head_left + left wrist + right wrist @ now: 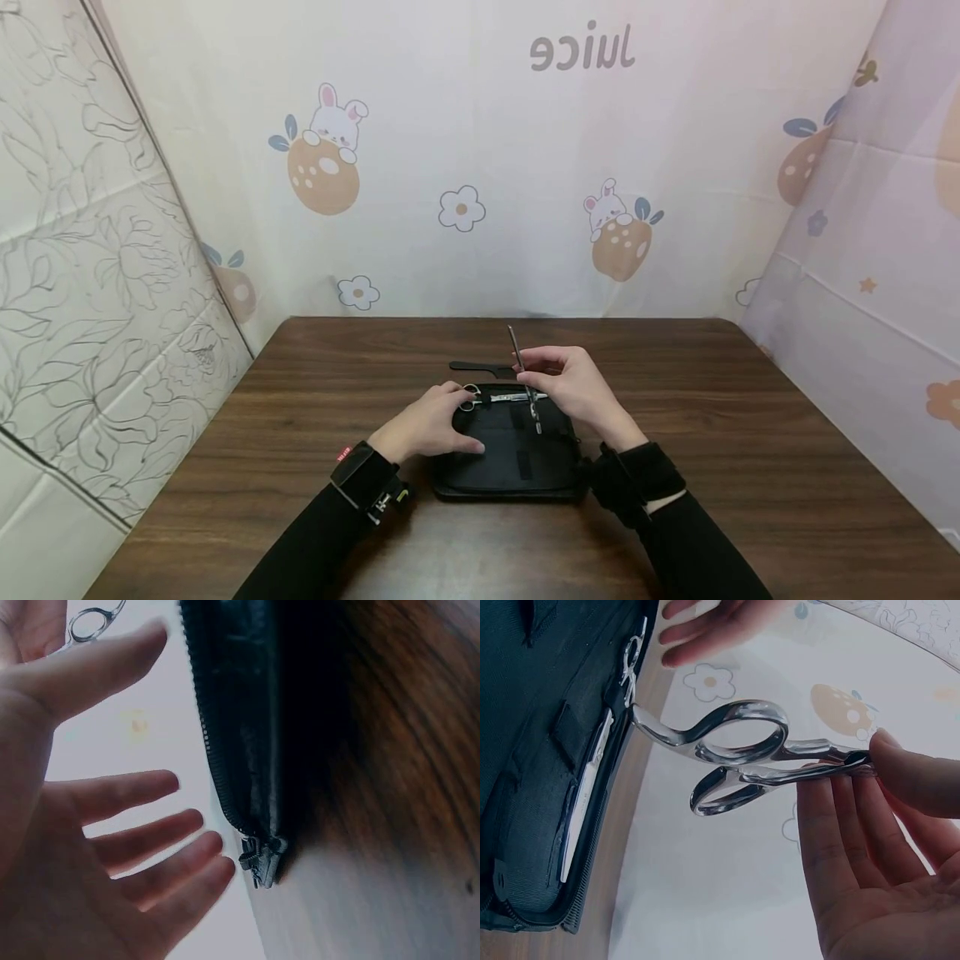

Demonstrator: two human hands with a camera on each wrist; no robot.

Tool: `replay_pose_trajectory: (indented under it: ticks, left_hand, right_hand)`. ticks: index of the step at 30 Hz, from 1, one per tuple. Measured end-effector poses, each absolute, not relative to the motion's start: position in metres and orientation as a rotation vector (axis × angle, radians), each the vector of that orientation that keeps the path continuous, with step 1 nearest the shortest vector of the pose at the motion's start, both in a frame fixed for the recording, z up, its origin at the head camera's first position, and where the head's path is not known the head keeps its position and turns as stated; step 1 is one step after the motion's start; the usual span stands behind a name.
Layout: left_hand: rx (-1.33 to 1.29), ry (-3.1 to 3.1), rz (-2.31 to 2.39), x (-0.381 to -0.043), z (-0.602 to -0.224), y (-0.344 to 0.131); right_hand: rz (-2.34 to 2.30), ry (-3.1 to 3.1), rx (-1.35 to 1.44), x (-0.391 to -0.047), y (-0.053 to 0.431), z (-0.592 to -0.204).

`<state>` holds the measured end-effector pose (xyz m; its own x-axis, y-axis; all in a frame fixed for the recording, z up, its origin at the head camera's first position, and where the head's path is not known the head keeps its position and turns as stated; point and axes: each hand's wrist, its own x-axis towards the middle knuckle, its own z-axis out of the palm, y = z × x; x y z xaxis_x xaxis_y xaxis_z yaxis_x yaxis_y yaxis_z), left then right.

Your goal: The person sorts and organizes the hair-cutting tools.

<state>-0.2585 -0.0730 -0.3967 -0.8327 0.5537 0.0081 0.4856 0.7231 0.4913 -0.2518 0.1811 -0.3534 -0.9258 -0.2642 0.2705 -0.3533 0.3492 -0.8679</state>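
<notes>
The step in hand looks to be the handling of a pair of scissors above a black zip-edged case, which lies flat on the bench. Whether the scissors are on their way in or out of the case, I cannot tell. They hang tilted, blades up and finger rings down, over its far part. If they are to go in, the next move calls for laying them flat and passing them under a strap; if out, for carrying them clear of the edge.

The right hand has a nearly closed grip, a light pinch: thumb against fingertips, with the blade end of the scissors between them and the rings left free. The left hand holds nothing; its fingers are spread well apart, near the rings of a second pair of scissors strapped along the case's far edge. Whether it touches the case is unclear. Just beyond the case lies a slim black tool, perhaps a comb.
</notes>
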Motion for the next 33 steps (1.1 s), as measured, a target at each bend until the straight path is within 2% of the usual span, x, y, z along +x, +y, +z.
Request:
replay_pose_trajectory:
  ticks: [33]
  left_hand:
    - [0.778,2.737,0.545,-0.2541,-0.3992,-0.0740]
  right_hand:
    - [1.290,-2.644,0.638,-0.2465,0.1841,-0.3505]
